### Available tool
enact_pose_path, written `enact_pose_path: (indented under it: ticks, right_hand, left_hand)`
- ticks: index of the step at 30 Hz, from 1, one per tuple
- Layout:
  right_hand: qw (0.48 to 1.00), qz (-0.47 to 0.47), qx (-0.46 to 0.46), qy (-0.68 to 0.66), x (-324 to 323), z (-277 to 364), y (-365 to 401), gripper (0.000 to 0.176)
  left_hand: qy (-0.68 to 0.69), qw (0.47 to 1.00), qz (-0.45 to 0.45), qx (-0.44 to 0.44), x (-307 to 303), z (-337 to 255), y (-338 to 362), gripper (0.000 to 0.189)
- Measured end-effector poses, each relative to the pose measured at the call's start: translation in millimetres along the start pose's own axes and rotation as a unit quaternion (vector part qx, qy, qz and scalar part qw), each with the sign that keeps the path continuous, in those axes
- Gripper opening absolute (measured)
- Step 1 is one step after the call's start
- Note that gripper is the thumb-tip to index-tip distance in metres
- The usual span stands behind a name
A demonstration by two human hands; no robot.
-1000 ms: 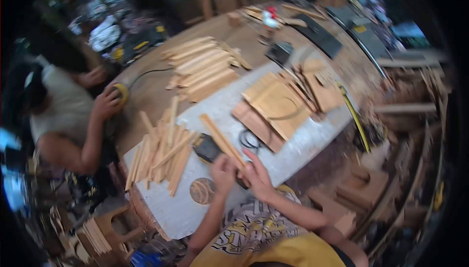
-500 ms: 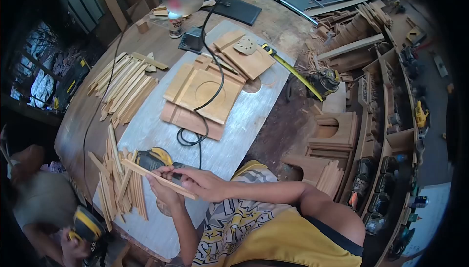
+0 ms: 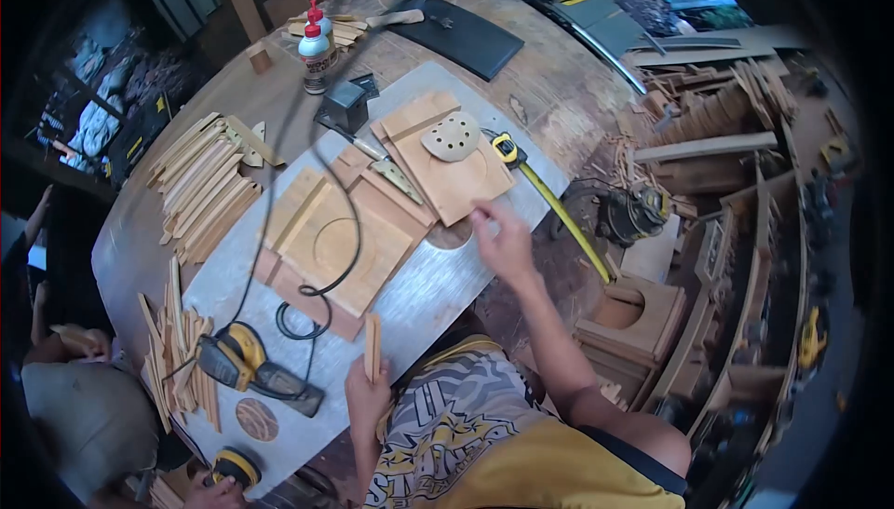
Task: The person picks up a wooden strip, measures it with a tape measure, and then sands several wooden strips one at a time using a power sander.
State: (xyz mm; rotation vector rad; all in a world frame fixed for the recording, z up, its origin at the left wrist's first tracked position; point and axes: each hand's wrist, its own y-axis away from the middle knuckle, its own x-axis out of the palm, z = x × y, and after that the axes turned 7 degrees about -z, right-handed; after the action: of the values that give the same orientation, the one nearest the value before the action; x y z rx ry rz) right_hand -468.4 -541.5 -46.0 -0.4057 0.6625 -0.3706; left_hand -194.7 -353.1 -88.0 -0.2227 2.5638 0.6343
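Upright in my left hand (image 3: 367,395) is a short, narrow wooden strip (image 3: 372,346), gripped at its lower end near the table's front edge. My right hand (image 3: 506,244) is at the lower right corner of a wooden board (image 3: 447,183), its fingers loosely bent with no object visible in them; whether they touch the board is unclear. A round sanding disc (image 3: 451,136) with holes lies on that board. Nearer me are a panel with a circular outline (image 3: 345,248) and a yellow-black sander (image 3: 244,360). A yellow tape measure (image 3: 559,206) extends along the metal sheet's right edge.
Wooden strips (image 3: 209,183) lie in piles at the left. Glue bottles (image 3: 316,57) and a black tray (image 3: 458,34) stand farther back. A black cable (image 3: 354,220) crosses the panels. At lower left, a co-worker's hand (image 3: 219,490) holds another sander (image 3: 235,467).
My right hand has left the strip and moved up beside the boards. The strip, slanted across both hands before, now points upward in my left hand. The view has shifted.
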Motion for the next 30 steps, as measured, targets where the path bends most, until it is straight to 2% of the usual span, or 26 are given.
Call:
enact_pose_path:
  ticks: [2, 4, 6, 8, 10, 11, 13, 14, 16, 17, 19, 20, 22, 24, 26, 28, 29, 30]
  right_hand:
    - [1.0, -0.01, 0.002, 0.027, -17, -53, -46, 0.02]
    - [0.995, 0.025, -0.007, 0.101, -32, -102, -87, 0.025]
    - [0.992, 0.046, 0.006, 0.116, -41, -143, -111, 0.028]
    - [0.989, 0.067, -0.001, 0.131, -38, -175, -141, 0.032]
    - [0.99, 0.108, 0.089, 0.014, -26, -187, -157, 0.043]
    - [0.99, 0.109, 0.094, 0.011, -21, -193, -162, 0.043]
    - [0.943, 0.319, 0.024, 0.087, -13, -187, -181, 0.057]
    - [0.945, 0.316, 0.028, 0.085, -7, -180, -188, 0.057]
    - [0.834, 0.517, 0.055, 0.185, 1, -169, -198, 0.079]
    - [0.835, 0.514, 0.061, 0.187, 4, -176, -207, 0.079]
    - [0.786, 0.604, 0.013, 0.132, 5, -193, -209, 0.092]
    - [0.788, 0.599, 0.025, 0.138, 4, -197, -201, 0.092]
    - [0.831, 0.523, -0.027, 0.187, 6, -198, -190, 0.086]
    - [0.834, 0.515, -0.053, 0.191, 9, -209, -195, 0.09]
    - [0.849, 0.498, -0.092, 0.151, -3, -223, -203, 0.093]
    - [0.884, 0.44, -0.091, 0.129, -22, -231, -223, 0.085]
    - [0.898, 0.41, -0.093, 0.127, -33, -237, -235, 0.082]
    - [0.924, 0.37, -0.033, 0.089, -56, -248, -251, 0.081]
  left_hand:
    - [-0.005, 0.993, -0.114, 0.029, 28, -2, -11, 0.019]
    - [-0.035, 0.993, -0.111, 0.023, 40, -2, -23, 0.019]
    - [-0.065, 0.975, -0.21, -0.028, 50, -3, -31, 0.017]
    - [-0.074, 0.978, -0.185, -0.059, 46, -14, -39, 0.017]
    - [-0.089, 0.979, -0.157, -0.092, 50, -38, -37, 0.017]
    - [-0.089, 0.982, -0.135, -0.099, 53, -50, -36, 0.017]
    - [-0.093, 0.987, -0.1, -0.089, 60, -59, -41, 0.018]
    - [-0.099, 0.986, -0.099, -0.086, 64, -56, -44, 0.018]
    - [-0.087, 0.994, -0.058, -0.034, 71, -63, -47, 0.018]
    - [-0.077, 0.994, -0.038, -0.066, 74, -64, -53, 0.018]
    - [-0.073, 0.996, -0.017, -0.044, 76, -69, -60, 0.018]
    - [-0.061, 0.998, -0.007, -0.022, 78, -70, -66, 0.018]
    - [-0.049, 0.999, 0.015, -0.002, 79, -66, -80, 0.018]
    - [-0.036, 0.999, 0.024, 0.015, 78, -64, -87, 0.018]
    - [-0.09, 0.995, 0.019, 0.05, 70, -67, -92, 0.019]
    - [-0.08, 0.994, 0.008, 0.068, 65, -62, -101, 0.021]
    - [-0.069, 0.997, 0.02, 0.038, 61, -64, -101, 0.021]
    - [-0.06, 0.998, 0.034, 0.009, 57, -68, -98, 0.022]
